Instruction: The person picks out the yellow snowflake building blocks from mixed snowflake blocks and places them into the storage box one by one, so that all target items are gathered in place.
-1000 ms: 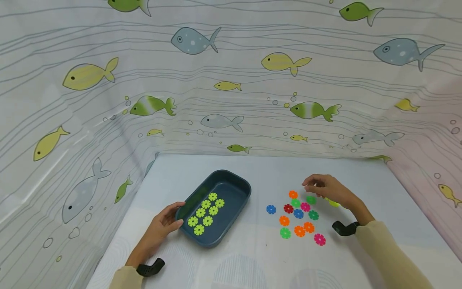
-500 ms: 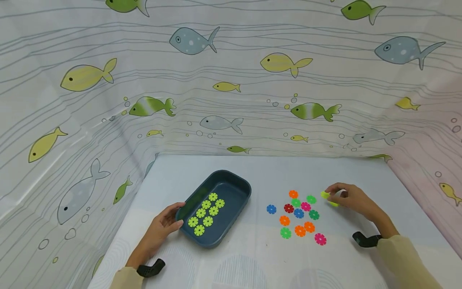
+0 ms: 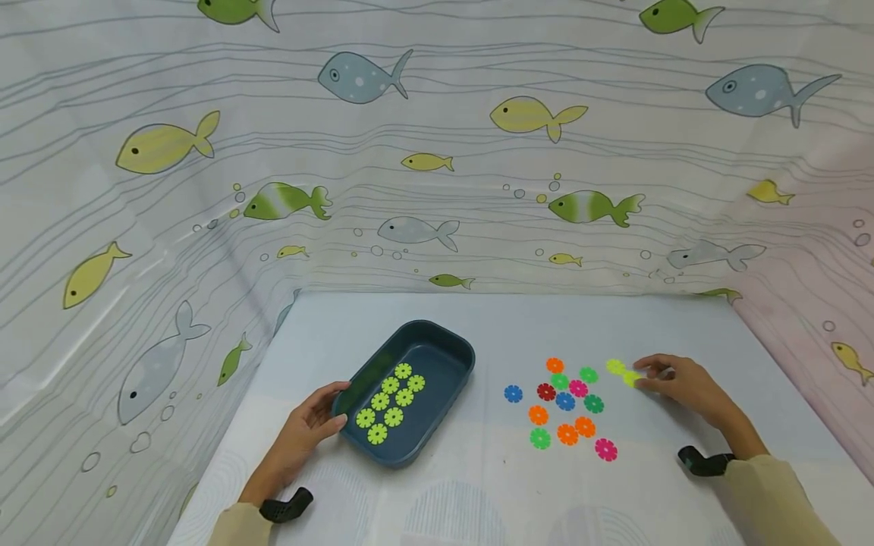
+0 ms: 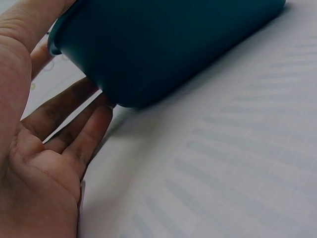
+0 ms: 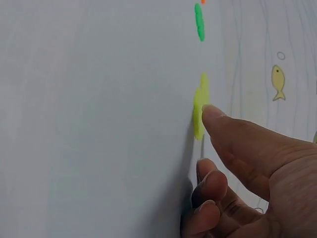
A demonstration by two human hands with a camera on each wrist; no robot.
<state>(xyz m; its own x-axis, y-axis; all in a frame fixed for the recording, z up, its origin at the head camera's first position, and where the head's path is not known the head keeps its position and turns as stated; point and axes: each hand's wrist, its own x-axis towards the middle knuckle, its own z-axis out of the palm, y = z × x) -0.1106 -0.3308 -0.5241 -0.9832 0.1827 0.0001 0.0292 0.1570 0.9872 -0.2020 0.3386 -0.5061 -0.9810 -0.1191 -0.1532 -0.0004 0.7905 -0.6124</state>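
My left hand (image 3: 303, 432) holds the dark blue tray (image 3: 447, 406) by its near left end, thumb and fingers about the rim. In the left wrist view the fingertips (image 4: 101, 116) meet the tray's outer wall (image 4: 163, 54) low down. Several yellow-green notched discs (image 3: 392, 417) lie inside the tray. On the right, my right hand (image 3: 686, 387) is low over the table beside two yellow notched discs (image 3: 615, 366), which overlap at their edges. The right thumb tip (image 5: 213, 111) is right at the nearer yellow disc (image 5: 198, 119); the other fingers are bent below, apart from it.
Between tray and right hand, loose notched discs lie scattered: orange (image 3: 567, 434), blue (image 3: 514, 393), dark red (image 3: 546, 392), pink (image 3: 605, 450) and green (image 3: 540, 438). A fish-patterned sheet (image 3: 478, 174) rises behind the white table (image 3: 478, 493) and along both sides.
My right hand has moved rightward and toward me, from above the green disc to the yellow discs, uncovering both. The left hand and tray have stayed put.
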